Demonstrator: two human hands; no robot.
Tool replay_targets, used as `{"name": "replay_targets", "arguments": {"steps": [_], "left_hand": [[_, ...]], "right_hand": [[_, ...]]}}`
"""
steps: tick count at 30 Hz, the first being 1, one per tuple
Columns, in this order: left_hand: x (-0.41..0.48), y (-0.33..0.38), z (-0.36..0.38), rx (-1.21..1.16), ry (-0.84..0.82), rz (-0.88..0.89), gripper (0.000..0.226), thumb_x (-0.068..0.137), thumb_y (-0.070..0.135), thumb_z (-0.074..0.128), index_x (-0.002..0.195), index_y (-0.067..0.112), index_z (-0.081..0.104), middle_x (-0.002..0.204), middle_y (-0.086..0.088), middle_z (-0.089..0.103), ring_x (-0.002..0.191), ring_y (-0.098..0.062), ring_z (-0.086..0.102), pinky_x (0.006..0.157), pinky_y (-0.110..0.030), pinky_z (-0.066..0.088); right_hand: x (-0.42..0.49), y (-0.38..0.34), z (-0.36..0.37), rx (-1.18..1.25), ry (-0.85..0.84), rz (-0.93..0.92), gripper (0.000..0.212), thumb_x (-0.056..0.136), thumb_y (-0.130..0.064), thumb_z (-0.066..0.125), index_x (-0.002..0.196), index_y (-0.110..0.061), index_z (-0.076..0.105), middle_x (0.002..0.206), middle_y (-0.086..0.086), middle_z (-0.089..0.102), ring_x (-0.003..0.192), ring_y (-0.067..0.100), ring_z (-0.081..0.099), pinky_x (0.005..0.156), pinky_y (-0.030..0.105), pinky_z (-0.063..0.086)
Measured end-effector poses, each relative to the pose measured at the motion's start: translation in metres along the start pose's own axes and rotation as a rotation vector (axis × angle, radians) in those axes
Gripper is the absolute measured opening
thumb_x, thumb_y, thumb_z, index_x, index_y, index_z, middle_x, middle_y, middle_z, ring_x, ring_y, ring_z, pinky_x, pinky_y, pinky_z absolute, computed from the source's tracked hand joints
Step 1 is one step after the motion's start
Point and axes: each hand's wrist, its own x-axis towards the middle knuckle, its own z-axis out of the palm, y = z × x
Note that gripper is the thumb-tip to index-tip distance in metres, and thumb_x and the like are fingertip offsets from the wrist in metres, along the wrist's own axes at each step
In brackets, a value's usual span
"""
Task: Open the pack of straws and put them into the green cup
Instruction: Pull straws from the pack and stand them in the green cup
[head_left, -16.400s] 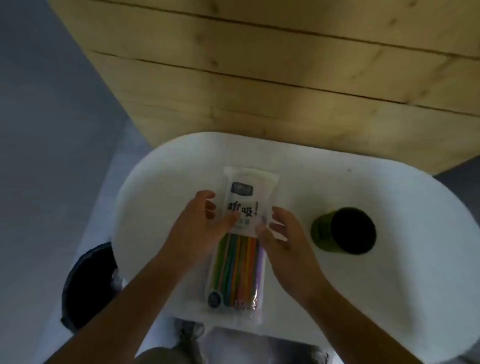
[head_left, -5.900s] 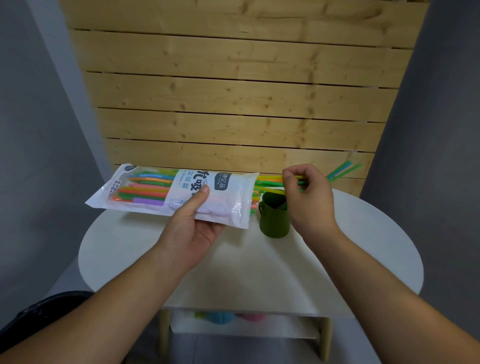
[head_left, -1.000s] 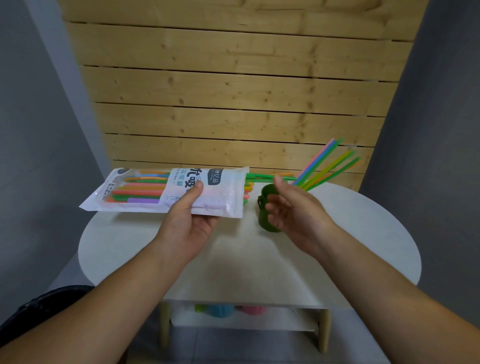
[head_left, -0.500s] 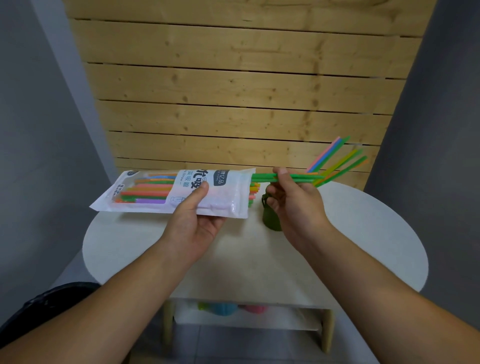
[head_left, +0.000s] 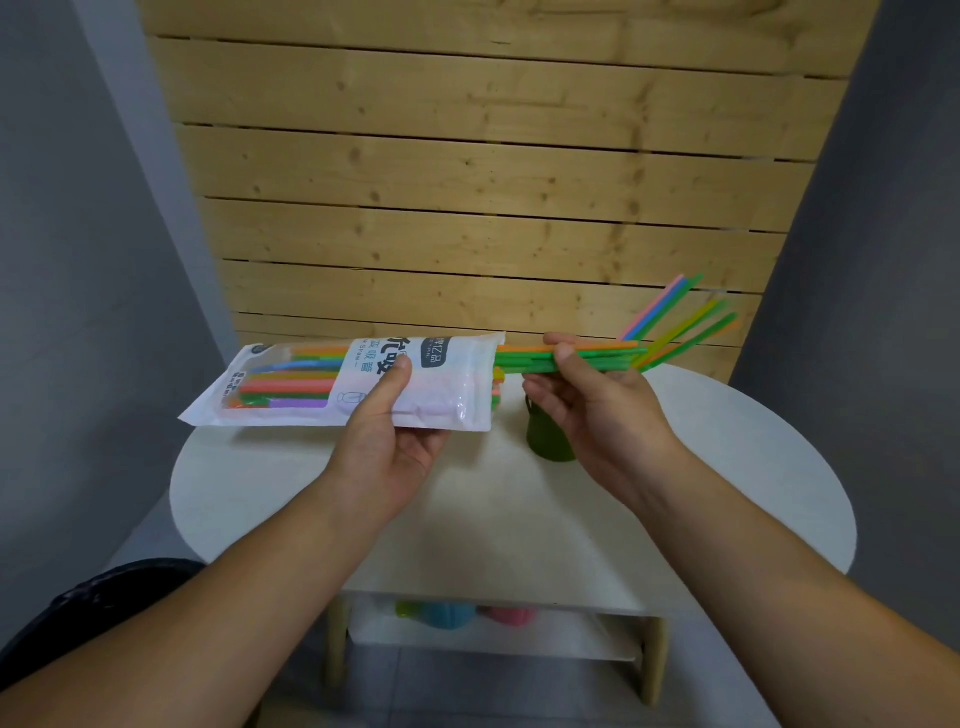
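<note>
Pale wooden planks (head_left: 493, 182) run across the back wall, flanked by grey walls. Below them stands a white oval counter (head_left: 701, 493), with a lower white shelf (head_left: 571, 642) under it. That shelf carries small teal, pink and green round things too blurred to identify.

The long flat plastic pack of straws (head_left: 322, 387) is held level in the air above the left part of the counter, with its long side running left to right. Its right half is white with dark print. Its left half is clear and shows orange, blue, green and purple straws lying side by side. The right end is open.

The left hand (head_left: 384, 447) grips the pack from below, the thumb pressed on top of the printed part and the fingers underneath. The right hand (head_left: 602, 415) is just right of the open end, thumb and fingertips pinched on a few thin green and orange straws (head_left: 524, 362). These straws lie level, their left ends at the pack's mouth.

A dark green round cup (head_left: 545, 441) stands upright on the counter behind the right hand, which largely hides it. Pink, blue, yellow-green, green and orange straws (head_left: 660, 307) fan up and rightward from behind that hand, above the cup.
</note>
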Motion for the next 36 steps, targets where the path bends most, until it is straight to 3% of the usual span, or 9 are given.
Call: {"name": "replay_targets", "arguments": {"steps": [4, 14, 19, 23, 29, 31, 34, 36], "left_hand": [[0.002, 0.004, -0.001, -0.023, 0.021, 0.016, 0.027, 0.091, 0.013, 0.072, 0.117, 0.018, 0.062, 0.100, -0.006, 0.081, 0.089, -0.020, 0.079, 0.073, -0.041, 0.064], [0.011, 0.011, -0.007, -0.019, 0.049, 0.043, 0.023, 0.092, 0.014, 0.071, 0.114, 0.017, 0.063, 0.097, -0.004, 0.081, 0.088, -0.017, 0.078, 0.078, -0.040, 0.063], [0.014, 0.013, -0.011, -0.015, 0.053, 0.063, 0.031, 0.092, 0.014, 0.072, 0.121, 0.017, 0.062, 0.108, -0.006, 0.079, 0.097, -0.019, 0.077, 0.082, -0.042, 0.062], [0.016, 0.013, -0.011, -0.013, 0.058, 0.071, 0.032, 0.092, 0.014, 0.071, 0.123, 0.017, 0.062, 0.110, -0.006, 0.079, 0.099, -0.019, 0.077, 0.083, -0.044, 0.061], [0.014, 0.009, -0.010, -0.003, 0.037, 0.062, 0.028, 0.093, 0.014, 0.070, 0.120, 0.017, 0.063, 0.106, -0.005, 0.080, 0.097, -0.019, 0.077, 0.089, -0.043, 0.060], [0.012, 0.006, -0.009, 0.006, 0.029, 0.050, 0.026, 0.093, 0.015, 0.070, 0.118, 0.017, 0.063, 0.103, -0.004, 0.081, 0.097, -0.019, 0.077, 0.092, -0.043, 0.060], [0.010, 0.002, -0.007, 0.021, 0.025, 0.029, 0.021, 0.093, 0.015, 0.070, 0.114, 0.018, 0.063, 0.096, -0.003, 0.081, 0.088, -0.017, 0.079, 0.083, -0.041, 0.062], [0.009, 0.000, -0.007, 0.028, 0.028, 0.018, 0.020, 0.093, 0.015, 0.070, 0.112, 0.019, 0.063, 0.094, -0.003, 0.081, 0.087, -0.017, 0.079, 0.080, -0.040, 0.062]], "right_hand": [[0.003, -0.012, -0.004, 0.039, 0.082, -0.035, 0.015, 0.097, -0.015, 0.059, 0.104, -0.004, 0.067, 0.092, 0.012, 0.068, 0.071, 0.016, 0.070, 0.074, 0.027, 0.061], [0.008, -0.040, -0.030, -0.004, 0.284, -0.193, 0.015, 0.099, -0.020, 0.057, 0.094, -0.009, 0.065, 0.083, 0.010, 0.069, 0.059, 0.013, 0.067, 0.058, 0.022, 0.058], [0.012, -0.048, -0.045, -0.062, 0.401, -0.283, 0.015, 0.100, -0.020, 0.053, 0.098, -0.009, 0.062, 0.078, 0.007, 0.067, 0.056, 0.011, 0.065, 0.058, 0.025, 0.060], [0.012, -0.054, -0.055, -0.120, 0.475, -0.356, 0.016, 0.100, -0.019, 0.051, 0.090, -0.010, 0.061, 0.073, 0.005, 0.064, 0.055, 0.012, 0.063, 0.057, 0.025, 0.058], [0.007, -0.063, -0.067, -0.354, 0.596, -0.486, 0.023, 0.100, -0.027, 0.049, 0.082, -0.016, 0.059, 0.070, 0.005, 0.063, 0.050, 0.012, 0.064, 0.064, 0.033, 0.060], [0.006, -0.064, -0.069, -0.441, 0.611, -0.526, 0.025, 0.100, -0.029, 0.049, 0.087, -0.013, 0.062, 0.075, 0.006, 0.067, 0.052, 0.015, 0.066, 0.063, 0.032, 0.061], [0.009, -0.060, -0.070, -0.570, 0.585, -0.532, 0.031, 0.100, -0.029, 0.049, 0.104, -0.002, 0.063, 0.083, 0.009, 0.069, 0.058, 0.017, 0.068, 0.058, 0.029, 0.060], [0.011, -0.056, -0.069, -0.655, 0.543, -0.505, 0.028, 0.101, -0.029, 0.049, 0.102, -0.004, 0.062, 0.080, 0.005, 0.067, 0.063, 0.017, 0.068, 0.058, 0.030, 0.060]]}}
